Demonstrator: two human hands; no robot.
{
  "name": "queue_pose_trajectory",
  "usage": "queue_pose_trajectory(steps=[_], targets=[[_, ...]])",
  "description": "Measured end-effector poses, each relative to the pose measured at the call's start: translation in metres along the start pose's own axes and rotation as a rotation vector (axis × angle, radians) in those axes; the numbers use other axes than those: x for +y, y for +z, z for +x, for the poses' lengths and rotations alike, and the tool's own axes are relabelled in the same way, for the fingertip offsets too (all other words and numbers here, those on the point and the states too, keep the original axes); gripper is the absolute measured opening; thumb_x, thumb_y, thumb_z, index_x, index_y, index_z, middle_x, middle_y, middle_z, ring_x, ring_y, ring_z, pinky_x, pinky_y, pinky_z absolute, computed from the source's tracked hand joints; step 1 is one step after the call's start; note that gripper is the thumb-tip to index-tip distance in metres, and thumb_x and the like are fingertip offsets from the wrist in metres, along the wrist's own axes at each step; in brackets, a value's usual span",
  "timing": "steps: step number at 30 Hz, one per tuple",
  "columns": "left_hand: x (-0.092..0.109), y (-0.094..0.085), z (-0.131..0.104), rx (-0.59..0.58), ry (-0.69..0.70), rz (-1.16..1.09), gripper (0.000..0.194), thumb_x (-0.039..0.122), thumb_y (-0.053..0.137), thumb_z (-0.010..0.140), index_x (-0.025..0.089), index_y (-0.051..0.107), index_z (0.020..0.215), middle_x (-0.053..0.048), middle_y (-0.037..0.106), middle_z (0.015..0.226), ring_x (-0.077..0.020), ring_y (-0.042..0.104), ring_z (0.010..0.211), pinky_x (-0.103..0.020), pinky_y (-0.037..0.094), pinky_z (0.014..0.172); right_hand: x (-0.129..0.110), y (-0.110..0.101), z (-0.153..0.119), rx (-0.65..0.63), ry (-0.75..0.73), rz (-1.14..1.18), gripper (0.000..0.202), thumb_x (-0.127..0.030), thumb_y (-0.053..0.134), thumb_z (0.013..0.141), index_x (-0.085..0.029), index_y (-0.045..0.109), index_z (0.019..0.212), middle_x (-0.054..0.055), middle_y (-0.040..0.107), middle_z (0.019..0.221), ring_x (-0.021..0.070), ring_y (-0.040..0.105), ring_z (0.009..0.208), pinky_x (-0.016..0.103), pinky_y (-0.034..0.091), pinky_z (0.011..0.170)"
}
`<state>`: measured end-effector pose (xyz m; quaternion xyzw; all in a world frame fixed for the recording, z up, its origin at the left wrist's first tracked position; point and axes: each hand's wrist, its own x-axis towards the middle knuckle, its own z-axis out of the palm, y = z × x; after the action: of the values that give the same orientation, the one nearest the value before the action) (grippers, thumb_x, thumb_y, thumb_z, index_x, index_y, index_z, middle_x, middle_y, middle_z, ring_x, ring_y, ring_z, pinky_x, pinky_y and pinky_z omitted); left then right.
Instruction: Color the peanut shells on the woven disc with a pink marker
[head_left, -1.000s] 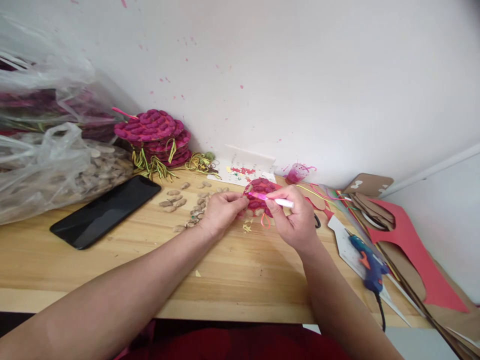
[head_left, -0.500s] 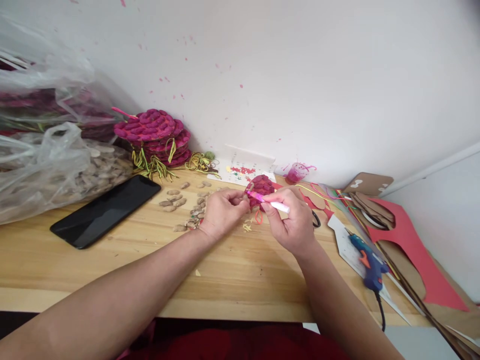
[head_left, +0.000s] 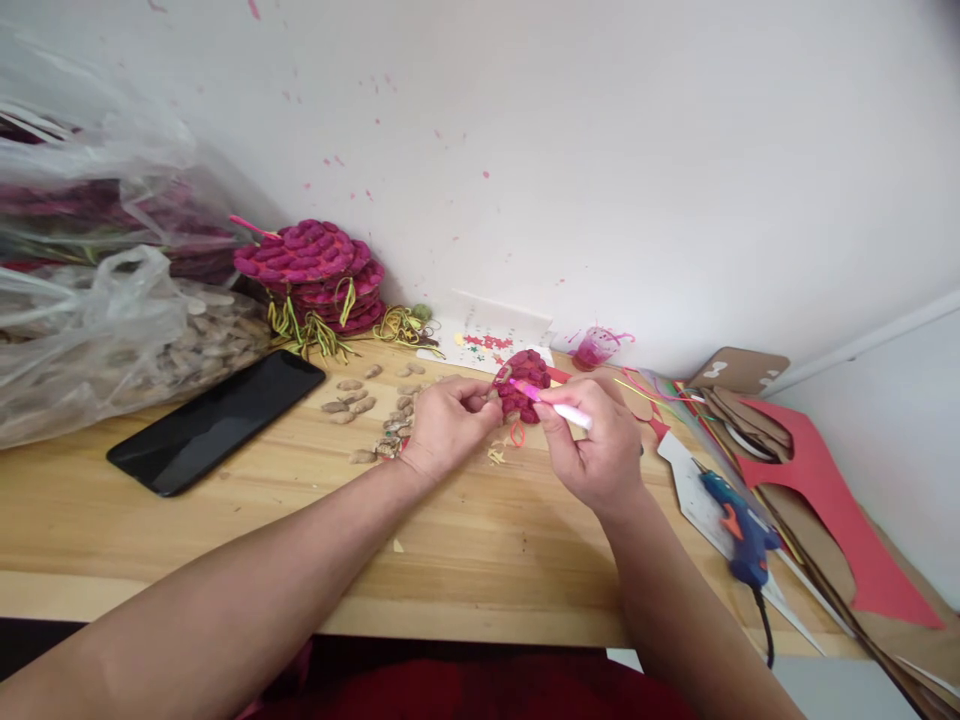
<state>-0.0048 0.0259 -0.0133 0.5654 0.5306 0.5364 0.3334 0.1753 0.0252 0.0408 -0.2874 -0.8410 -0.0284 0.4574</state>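
A small magenta peanut-covered piece point(head_left: 531, 372) stands at the middle of the table, with an orange cord loop point(head_left: 517, 433) at its lower edge. My left hand point(head_left: 457, 418) is closed on its left edge, where a few peanuts are still tan. In my right hand point(head_left: 600, 445) is a white-handled paintbrush point(head_left: 571, 414), its front end stained bright pink. The brush tip lies against or just over the piece's face; I cannot tell which. Loose peanuts point(head_left: 352, 403) lie left of my left hand.
A black phone point(head_left: 217, 420) and plastic bags point(head_left: 97, 340) are on the left. Behind stand stacked magenta peanut discs point(head_left: 307, 255), white paper with stars point(head_left: 480, 345) and a pink-stained cup point(head_left: 592, 348). A glue gun point(head_left: 739, 525) and red card point(head_left: 832, 510) lie right.
My right hand and the paintbrush have shifted slightly right and down over the piece. My left hand keeps its hold, and the whole view has moved a little.
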Motion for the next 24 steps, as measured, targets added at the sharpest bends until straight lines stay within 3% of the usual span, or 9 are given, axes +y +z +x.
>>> queue_pose_trajectory(steps=[19,24], targets=[[0.0036,-0.0007,-0.0035,0.055,0.167,0.178,0.014,0.023,0.069,0.082,0.020,0.079,0.073,0.000,0.063,0.060,-0.0154,0.055,0.063,-0.027,0.041,0.063,-0.0035,-0.0028,-0.0002,-0.007,0.114,0.093,0.007,-0.017,0.067,0.096,-0.024,0.067,0.099,0.001,0.068,0.082,0.0195,0.063,0.080,0.036,0.050,0.072],[0.0059,0.0004,-0.0060,0.062,0.208,0.159,0.016,0.020,0.070,0.083,0.022,0.085,0.087,0.001,0.061,0.061,-0.0157,0.054,0.064,-0.027,0.042,0.063,-0.0081,-0.0062,0.0011,0.027,0.106,0.061,0.008,-0.017,0.067,0.096,-0.024,0.066,0.099,0.002,0.067,0.082,0.0201,0.062,0.080,0.037,0.050,0.072]])
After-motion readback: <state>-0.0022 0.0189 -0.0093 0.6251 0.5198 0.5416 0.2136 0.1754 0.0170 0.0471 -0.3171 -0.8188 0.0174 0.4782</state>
